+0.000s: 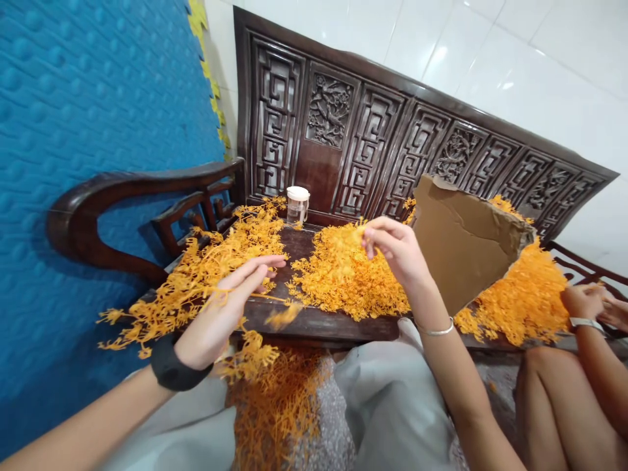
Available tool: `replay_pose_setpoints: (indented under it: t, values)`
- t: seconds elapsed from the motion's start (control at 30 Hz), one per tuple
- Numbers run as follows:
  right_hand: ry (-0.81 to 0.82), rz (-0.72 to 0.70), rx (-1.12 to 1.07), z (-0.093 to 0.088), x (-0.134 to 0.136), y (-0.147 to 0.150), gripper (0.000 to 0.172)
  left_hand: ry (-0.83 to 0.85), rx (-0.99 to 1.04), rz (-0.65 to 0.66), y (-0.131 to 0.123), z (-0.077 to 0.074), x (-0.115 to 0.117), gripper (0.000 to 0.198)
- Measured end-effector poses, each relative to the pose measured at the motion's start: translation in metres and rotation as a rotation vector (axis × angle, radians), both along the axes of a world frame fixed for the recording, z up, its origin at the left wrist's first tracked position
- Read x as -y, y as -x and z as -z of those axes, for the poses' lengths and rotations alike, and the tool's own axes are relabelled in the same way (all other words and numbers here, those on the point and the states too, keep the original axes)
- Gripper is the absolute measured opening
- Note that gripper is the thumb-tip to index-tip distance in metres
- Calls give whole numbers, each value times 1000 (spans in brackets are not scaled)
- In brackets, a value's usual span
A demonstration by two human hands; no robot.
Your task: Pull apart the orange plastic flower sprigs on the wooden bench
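Observation:
My left hand [230, 307], with a black band at the wrist, has its fingers pressed together around a thin orange branching sprig [286, 316], whose blurred tip points right. More of its clustered ends [252, 356] hang below the palm. My right hand [392, 245], wearing a silver bangle, pinches a small orange piece [360, 232] between thumb and fingers. Directly beneath it spreads a heap of loose orange pieces [348, 281]. Beside and behind my left hand lies a pile of orange branching sprigs [216, 255] on the dark wooden bench [318, 319].
A lidded clear cup [297, 204] stands against the carved backrest [326, 163]. A cardboard sheet [461, 242] leans between two orange heaps. At right, another person's hands [589, 304] are beside the farther heap [524, 301]. Orange stems [279, 405] lie below the bench.

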State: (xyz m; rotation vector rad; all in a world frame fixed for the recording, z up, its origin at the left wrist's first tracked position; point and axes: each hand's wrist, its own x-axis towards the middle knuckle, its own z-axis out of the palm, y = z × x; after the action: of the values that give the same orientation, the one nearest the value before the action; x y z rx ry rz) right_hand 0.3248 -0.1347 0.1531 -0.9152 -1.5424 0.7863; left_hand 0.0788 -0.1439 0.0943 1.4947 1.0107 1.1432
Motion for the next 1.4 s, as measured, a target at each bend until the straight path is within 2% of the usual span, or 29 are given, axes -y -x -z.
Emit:
replay_pose_setpoints:
  t: [0.1,0.2,0.5,0.6,0.73,0.87,0.97,1.03,1.1,1.13,1.2,1.3,1.4]
  values:
    - [142,-202,64,7,10,18,9,-74,-97,46,-1,-5,4,32]
    - [251,-333,109,15,15,32,10,-110,-197,77,-3,-8,7,30]
    - [314,-371,162,32,7,45,15,-158,-205,183,-10,-4,-2,15]
    - [268,-348,216,35,7,44,16,-157,-265,224,-10,-3,-2,16]
    - [159,-246,306,40,13,50,14,-232,-346,272,-9,1,-2,21]
    - [88,-58,336,46,12,56,9,-244,-342,344,-11,3,-3,24]
    - [-66,246,313,43,-5,36,8,-199,-294,315,-9,2,-5,25]
    - [-197,563,266,39,-23,6,9,-150,-265,279,-4,1,-3,27]
    - [-216,797,229,39,-40,-30,14,-127,-252,235,3,1,0,27]
    - [-195,870,248,42,-47,-47,16,-132,-249,204,6,2,2,27]
    - [-60,883,282,54,-57,-73,18,-175,-246,130,15,6,3,26]
    - [109,863,277,79,-61,-95,15,-243,-264,9,29,16,-2,27]
    - [99,938,313,97,-63,-107,17,-277,-317,-64,45,30,-10,24]
